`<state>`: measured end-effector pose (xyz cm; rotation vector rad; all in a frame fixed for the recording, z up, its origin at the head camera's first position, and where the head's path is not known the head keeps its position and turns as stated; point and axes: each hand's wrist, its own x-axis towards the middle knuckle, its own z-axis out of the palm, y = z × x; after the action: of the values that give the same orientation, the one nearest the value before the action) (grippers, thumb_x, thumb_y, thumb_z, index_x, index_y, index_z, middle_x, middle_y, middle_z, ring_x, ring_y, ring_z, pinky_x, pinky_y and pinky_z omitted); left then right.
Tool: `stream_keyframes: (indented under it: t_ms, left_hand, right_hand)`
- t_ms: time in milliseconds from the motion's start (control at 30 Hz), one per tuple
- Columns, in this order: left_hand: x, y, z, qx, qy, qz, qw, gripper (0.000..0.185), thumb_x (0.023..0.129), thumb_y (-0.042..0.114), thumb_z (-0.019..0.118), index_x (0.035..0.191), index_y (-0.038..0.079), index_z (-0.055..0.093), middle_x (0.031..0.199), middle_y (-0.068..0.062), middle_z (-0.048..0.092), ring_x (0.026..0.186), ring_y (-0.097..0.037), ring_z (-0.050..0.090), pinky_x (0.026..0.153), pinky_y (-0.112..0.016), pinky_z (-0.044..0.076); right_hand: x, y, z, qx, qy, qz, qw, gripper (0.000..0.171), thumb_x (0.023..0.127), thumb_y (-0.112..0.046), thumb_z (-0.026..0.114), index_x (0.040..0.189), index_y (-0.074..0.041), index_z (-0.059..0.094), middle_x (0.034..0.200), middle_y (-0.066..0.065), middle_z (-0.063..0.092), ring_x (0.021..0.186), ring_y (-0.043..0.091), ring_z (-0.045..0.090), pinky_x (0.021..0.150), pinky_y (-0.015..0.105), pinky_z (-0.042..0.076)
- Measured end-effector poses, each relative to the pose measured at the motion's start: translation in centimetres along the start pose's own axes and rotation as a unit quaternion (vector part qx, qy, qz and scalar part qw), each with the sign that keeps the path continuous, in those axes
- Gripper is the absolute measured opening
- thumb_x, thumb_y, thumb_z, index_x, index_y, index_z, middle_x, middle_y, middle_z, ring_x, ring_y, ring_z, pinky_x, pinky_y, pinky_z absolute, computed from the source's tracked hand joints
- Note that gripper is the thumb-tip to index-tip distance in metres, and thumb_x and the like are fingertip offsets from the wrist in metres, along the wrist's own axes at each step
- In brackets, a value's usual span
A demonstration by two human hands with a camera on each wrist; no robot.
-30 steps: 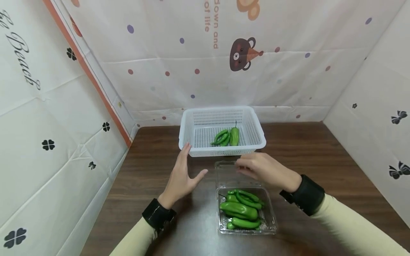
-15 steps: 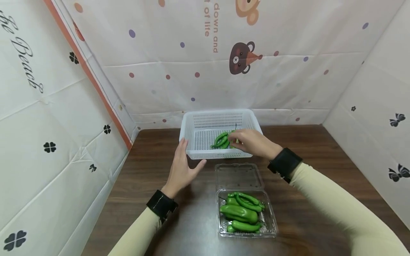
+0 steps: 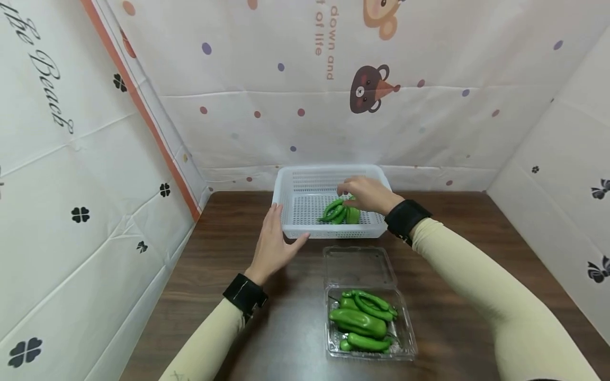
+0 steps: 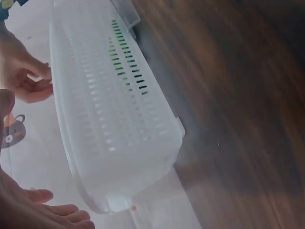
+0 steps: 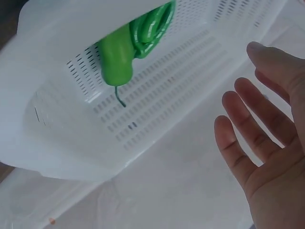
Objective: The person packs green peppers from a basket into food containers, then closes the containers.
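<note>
A white perforated basket (image 3: 288, 214) stands at the back of the brown table and holds a few green peppers (image 3: 339, 213). My right hand (image 3: 355, 191) hovers over the basket just above those peppers. The right wrist view shows its fingers (image 5: 259, 126) spread and holding nothing, with the peppers (image 5: 136, 45) beyond them in the basket (image 5: 186, 90). My left hand (image 3: 281, 235) is open beside the basket's front left corner, with the thumb near the front wall. From the left wrist, the basket (image 4: 109, 119) fills the frame.
A clear plastic clamshell (image 3: 405, 338) lies open in front of the basket, its tray filled with several green peppers (image 3: 362, 320) and its lid (image 3: 358, 264) flat on the table. Patterned white walls enclose the table on three sides.
My right hand has moved from above the clamshell lid forward to over the basket. The left hand has shifted slightly closer to the basket's front corner.
</note>
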<state>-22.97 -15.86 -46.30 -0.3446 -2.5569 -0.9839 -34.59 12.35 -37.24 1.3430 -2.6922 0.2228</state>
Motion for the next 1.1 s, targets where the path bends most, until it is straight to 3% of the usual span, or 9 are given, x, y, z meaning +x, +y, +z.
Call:
stream_keyframes:
  t_ms: [600,833,1100]
  left_hand:
    - [0.9,-1.1,-0.3,0.013,-0.026,-0.018,0.9994,0.097,0.092,0.054,0.071,0.156,-0.005,0.029,0.163,-0.03,0.025,0.152,-0.04,0.025,0.118,-0.059,0.032]
    - [1.2,-1.2,-0.1,0.025,-0.014,-0.015,0.9995,0.095,0.09,0.05,0.075,0.154,-0.007,0.033,0.16,-0.033,0.027,0.15,-0.043,0.028,0.117,-0.06,0.034]
    - [1.4,-1.4,0.3,0.03,-0.023,-0.021,0.9991,0.092,0.092,0.05,0.073,0.155,-0.004,0.033,0.161,-0.032,0.027,0.15,-0.043,0.028,0.117,-0.06,0.034]
  right_hand:
    - [3.0,1.3,2.0,-0.035,-0.096,0.045,0.994,0.042,0.084,-0.014,0.087,0.123,-0.009,0.071,0.122,0.016,0.069,0.11,0.033,0.065,0.089,0.048,0.056]
    - [4.3,1.8,3.2,-0.032,-0.113,0.024,0.993,0.044,0.083,-0.011,0.087,0.124,-0.008,0.072,0.124,0.015,0.07,0.111,0.033,0.066,0.092,0.048,0.056]
    - [5.3,2.0,3.8,-0.039,-0.152,0.024,0.987,0.047,0.083,-0.013,0.087,0.127,-0.008,0.07,0.128,0.015,0.069,0.116,0.033,0.065,0.096,0.049,0.055]
